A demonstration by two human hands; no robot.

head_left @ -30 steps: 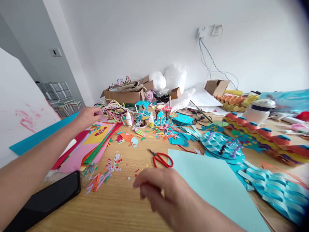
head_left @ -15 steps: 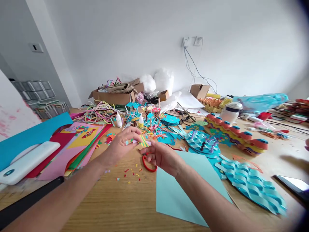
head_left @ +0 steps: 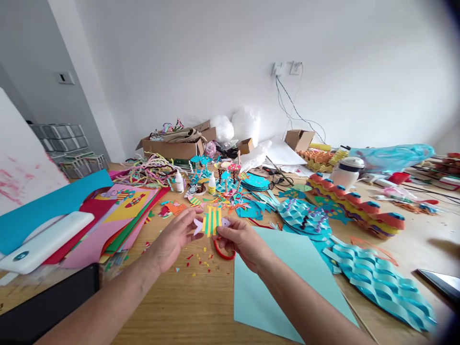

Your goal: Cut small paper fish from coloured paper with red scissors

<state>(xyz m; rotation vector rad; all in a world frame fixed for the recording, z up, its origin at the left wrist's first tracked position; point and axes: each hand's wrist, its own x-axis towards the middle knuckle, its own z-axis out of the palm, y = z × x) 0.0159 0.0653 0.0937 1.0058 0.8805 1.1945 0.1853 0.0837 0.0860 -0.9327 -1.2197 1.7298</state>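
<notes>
A small paper fish (head_left: pixel 212 221) with yellow and green stripes and lilac ends is held up above the table. My right hand (head_left: pixel 240 239) pinches it at its right end between thumb and fingers. Close by its lilac tail, my left hand (head_left: pixel 176 239) has its fingers apart; whether they touch the tail from behind is hard to tell. Beneath the right hand lie red-handled scissors (head_left: pixel 223 253), partly covered. Tiny paper scraps (head_left: pixel 197 261) are scattered on the wood below. A pale blue sheet (head_left: pixel 276 282) lies under my right forearm.
Coloured paper sheets (head_left: pixel 122 215) and a white device (head_left: pixel 46 242) lie left. Two glue bottles (head_left: pixel 212 184) stand behind the hands. Woven blue paper pieces (head_left: pixel 384 280) and a painted egg-carton strip (head_left: pixel 355 203) are on the right. A cardboard box (head_left: pixel 172 147) stands at the back.
The paper fish has turned to show its striped side flat towards me. My left fingers have opened and drawn a little away from its middle; the view has tilted slightly.
</notes>
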